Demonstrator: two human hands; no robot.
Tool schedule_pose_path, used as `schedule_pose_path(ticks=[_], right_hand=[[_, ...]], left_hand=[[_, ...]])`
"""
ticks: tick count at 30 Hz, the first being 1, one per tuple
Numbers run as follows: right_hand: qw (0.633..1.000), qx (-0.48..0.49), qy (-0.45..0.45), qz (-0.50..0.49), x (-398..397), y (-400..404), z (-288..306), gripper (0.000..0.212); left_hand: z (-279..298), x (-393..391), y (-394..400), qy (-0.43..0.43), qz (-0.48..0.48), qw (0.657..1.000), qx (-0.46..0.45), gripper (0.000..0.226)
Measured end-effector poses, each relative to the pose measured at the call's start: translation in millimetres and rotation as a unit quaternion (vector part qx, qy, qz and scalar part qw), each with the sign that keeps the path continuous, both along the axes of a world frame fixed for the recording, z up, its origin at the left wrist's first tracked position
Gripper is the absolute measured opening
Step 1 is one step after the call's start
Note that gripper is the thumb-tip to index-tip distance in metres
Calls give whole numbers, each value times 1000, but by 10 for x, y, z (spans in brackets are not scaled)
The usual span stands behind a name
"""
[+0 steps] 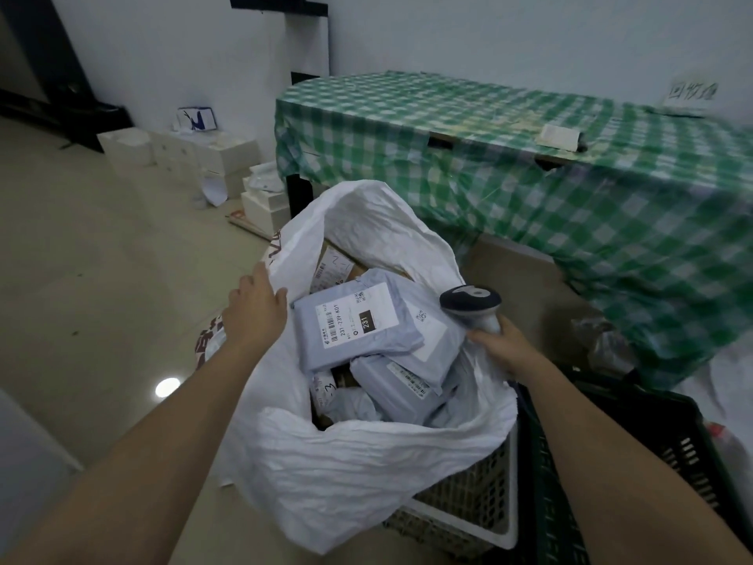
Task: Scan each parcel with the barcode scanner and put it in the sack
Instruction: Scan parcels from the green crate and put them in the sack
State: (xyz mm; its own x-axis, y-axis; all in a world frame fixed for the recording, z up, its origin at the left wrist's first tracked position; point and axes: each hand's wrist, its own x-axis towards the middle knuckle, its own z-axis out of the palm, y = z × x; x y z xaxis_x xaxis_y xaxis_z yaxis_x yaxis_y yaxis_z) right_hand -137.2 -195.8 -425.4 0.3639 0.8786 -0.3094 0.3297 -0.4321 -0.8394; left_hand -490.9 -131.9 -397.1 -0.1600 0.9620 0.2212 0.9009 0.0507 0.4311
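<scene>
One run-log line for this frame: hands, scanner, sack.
left hand: open, at sack rim | right hand: holds barcode scanner over sack | top parcel: inside sack, label up

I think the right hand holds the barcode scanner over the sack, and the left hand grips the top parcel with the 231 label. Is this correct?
Not quite. In the head view the left hand rests at the sack's rim, not on the parcel, which lies loose inside. The right hand does hold the barcode scanner over the sack.

We have a single wide-angle view, worn on our head, looking forward and steeply down. It sits close above the open sack (366, 442), with both our forearms reaching in from the bottom edge and a checked table (529, 157) beyond.
</scene>
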Motion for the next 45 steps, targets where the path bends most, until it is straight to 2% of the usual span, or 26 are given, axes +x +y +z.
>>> schedule_pose_path(ticks=[2,7,10,12,17,20,22,24,27,32,38,42,45], right_hand=[[1000,2,2,-1,139,71,-195,77],[995,72,-65,3,-133,-105,123,31],[980,130,-147,-9,-181,-115,272,16],[972,163,-165,-21,-229,-113,416,13],[955,216,-202,-29,-470,6,1117,25],[939,265,-216,-46,-666,80,1664,30],[927,305,-211,-66,-800,92,1864,26],[930,298,-207,-57,-904,73,1905,22],[946,233,-223,-29,-981,-5,1781,16],[956,234,-179,-9,-1005,-234,1565,19],[967,225,-117,-1,-758,-510,1586,25],[966,229,-119,-1,-532,-679,1648,28],[963,235,-131,2,-396,-806,1702,32]], left_hand=[[11,-14,-20,-3,0,1000,-11,43],[6,-26,27,16,-15,1000,3,29],[107,25,6,19,-17,999,40,32],[246,81,-36,2,-8,998,60,34],[1032,178,-84,-119,17,986,111,31],[1621,-9,-108,-158,43,976,145,32],[1782,-254,-147,-171,64,968,170,31],[1738,-485,-222,-170,84,968,166,32],[1570,-617,-366,-156,86,978,110,31],[1539,-505,-510,-153,56,985,48,31],[1503,-274,-646,-219,3,976,21,26],[1484,-99,-766,-241,-43,970,5,36],[1460,30,-780,-187,2,982,29,47]])
